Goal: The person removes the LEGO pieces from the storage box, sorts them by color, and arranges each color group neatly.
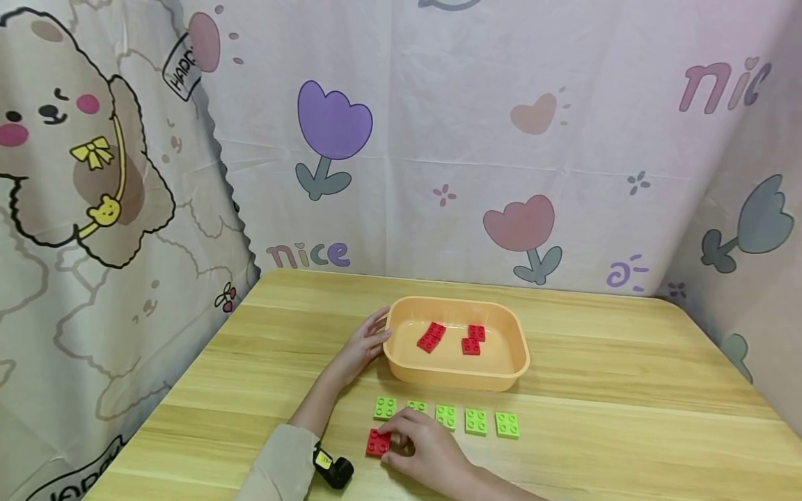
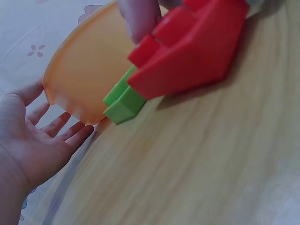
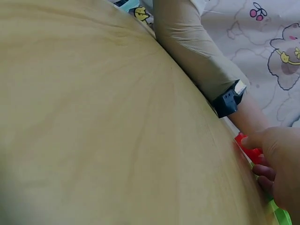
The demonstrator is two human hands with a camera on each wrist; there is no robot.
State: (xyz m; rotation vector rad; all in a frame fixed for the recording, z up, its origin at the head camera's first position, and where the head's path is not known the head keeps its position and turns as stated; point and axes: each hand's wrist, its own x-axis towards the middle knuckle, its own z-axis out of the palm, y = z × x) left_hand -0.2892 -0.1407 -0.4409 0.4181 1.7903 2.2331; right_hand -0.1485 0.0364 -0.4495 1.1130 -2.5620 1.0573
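On the near part of the table a red toy brick (image 1: pixel 377 443) lies in front of the leftmost green brick (image 1: pixel 385 408). My right hand (image 1: pixel 432 449) pinches it between thumb and fingers. A row of several green bricks runs to the right, and this hand partly covers the second one. Farther back stands a pale orange plastic tub (image 1: pixel 451 378) with several red bricks (image 1: pixel 471 346) on its bottom. Its left wall is touched by my left hand (image 1: pixel 363 346). In the left wrist view the fingers of the left hand (image 2: pixel 42 140) are spread and fairly straight against the tub (image 2: pixel 89 61).
A small black camera (image 1: pixel 335 472) is strapped to the left wrist. The wooden table (image 1: pixel 626 390) meets a printed cloth (image 1: pixel 426 139) at its back edge, and more printed cloth hangs at both sides.
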